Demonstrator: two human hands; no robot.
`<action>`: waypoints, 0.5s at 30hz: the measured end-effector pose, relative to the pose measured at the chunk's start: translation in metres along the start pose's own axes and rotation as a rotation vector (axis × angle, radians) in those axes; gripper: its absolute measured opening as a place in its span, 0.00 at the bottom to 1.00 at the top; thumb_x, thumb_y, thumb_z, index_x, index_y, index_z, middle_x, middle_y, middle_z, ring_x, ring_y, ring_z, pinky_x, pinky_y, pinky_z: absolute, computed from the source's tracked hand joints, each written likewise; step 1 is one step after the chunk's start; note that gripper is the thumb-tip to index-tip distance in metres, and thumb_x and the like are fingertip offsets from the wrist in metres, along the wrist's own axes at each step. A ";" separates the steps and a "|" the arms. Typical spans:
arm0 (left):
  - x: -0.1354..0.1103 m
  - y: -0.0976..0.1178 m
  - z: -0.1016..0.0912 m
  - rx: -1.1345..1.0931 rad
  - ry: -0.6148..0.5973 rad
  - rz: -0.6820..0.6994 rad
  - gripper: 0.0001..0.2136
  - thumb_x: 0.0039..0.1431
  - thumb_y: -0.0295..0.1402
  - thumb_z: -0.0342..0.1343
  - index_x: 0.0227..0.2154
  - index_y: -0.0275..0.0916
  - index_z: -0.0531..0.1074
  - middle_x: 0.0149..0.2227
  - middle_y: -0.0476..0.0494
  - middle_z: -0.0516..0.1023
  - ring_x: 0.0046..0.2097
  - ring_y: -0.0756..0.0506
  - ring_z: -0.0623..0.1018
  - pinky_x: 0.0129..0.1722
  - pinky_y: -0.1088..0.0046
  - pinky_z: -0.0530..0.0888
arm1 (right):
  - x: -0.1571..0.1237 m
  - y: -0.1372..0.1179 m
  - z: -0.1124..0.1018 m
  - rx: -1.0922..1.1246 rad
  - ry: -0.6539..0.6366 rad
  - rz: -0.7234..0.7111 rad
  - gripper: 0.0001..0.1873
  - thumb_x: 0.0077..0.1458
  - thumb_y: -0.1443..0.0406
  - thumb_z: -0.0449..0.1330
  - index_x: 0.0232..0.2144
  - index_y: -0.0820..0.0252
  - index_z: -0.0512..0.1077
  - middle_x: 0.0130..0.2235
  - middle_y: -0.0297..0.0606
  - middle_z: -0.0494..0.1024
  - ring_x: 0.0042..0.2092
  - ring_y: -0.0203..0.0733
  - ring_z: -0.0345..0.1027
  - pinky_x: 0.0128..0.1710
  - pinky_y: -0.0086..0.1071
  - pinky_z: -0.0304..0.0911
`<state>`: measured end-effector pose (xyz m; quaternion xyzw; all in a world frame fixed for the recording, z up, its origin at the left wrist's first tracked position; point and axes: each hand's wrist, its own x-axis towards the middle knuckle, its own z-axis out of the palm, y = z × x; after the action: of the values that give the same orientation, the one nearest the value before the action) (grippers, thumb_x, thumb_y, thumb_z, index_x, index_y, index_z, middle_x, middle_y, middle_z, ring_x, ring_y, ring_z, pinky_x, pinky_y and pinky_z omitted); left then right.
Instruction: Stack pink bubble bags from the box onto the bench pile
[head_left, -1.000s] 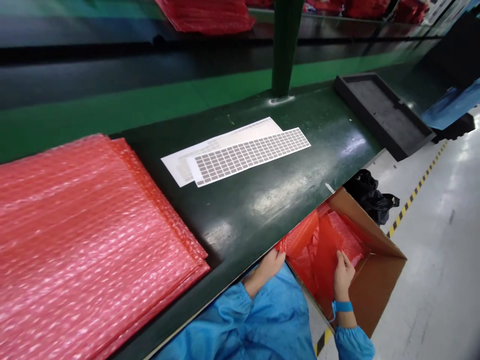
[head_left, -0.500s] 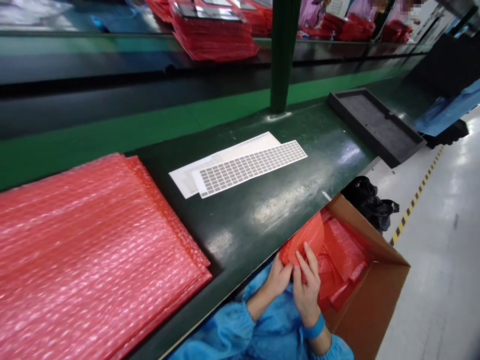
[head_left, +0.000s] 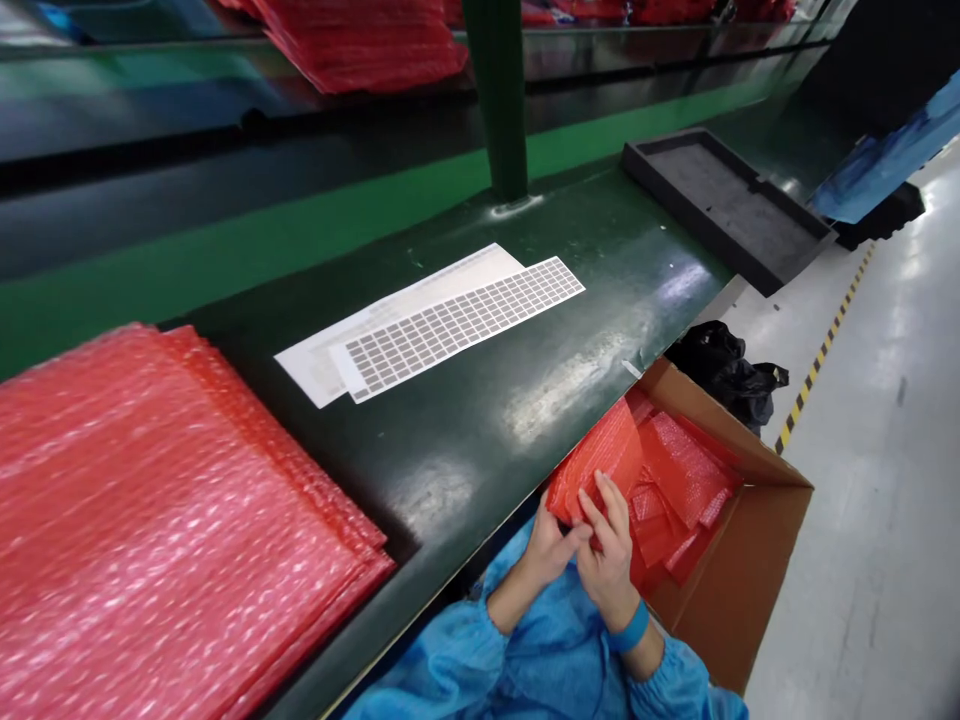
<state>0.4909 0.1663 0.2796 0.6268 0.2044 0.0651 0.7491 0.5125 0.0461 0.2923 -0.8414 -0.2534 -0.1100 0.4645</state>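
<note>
Both my hands meet at the near edge of the green workbench (head_left: 570, 300), over an open cardboard box (head_left: 739, 570). My left hand (head_left: 546, 548) grips the lower corner of a red bubble-wrap bag (head_left: 600, 462) from below. My right hand (head_left: 606, 548) lies on the same bag, its fingers pinching the bag's edge. The bag rises from the box, which holds several more red bubble-wrap pieces (head_left: 675, 490). Blue sleeves cover both my arms, and a blue band circles my right wrist.
A thick stack of red bubble-wrap sheets (head_left: 165, 520) fills the bench's left part. Two label sheets (head_left: 442, 320) lie in the middle. A black foam tray (head_left: 724, 205) sits at the far right, a green post (head_left: 499, 100) behind. A black bag (head_left: 724, 370) lies on the floor.
My right hand left the inside of the box and joined my left hand on the red bag, which has been lifted toward the bench edge. The view shifted slightly.
</note>
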 end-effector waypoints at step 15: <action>0.022 -0.010 -0.038 0.251 0.124 -0.113 0.27 0.65 0.56 0.55 0.51 0.38 0.81 0.51 0.36 0.85 0.67 0.37 0.73 0.75 0.58 0.56 | -0.038 0.145 -0.006 -0.156 -0.652 0.507 0.20 0.68 0.63 0.62 0.60 0.59 0.75 0.63 0.50 0.75 0.65 0.54 0.67 0.67 0.54 0.62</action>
<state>0.4947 0.2072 0.2600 0.6977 0.2919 0.0354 0.6533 0.5573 -0.0351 0.1745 -0.9005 -0.1630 0.2611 0.3071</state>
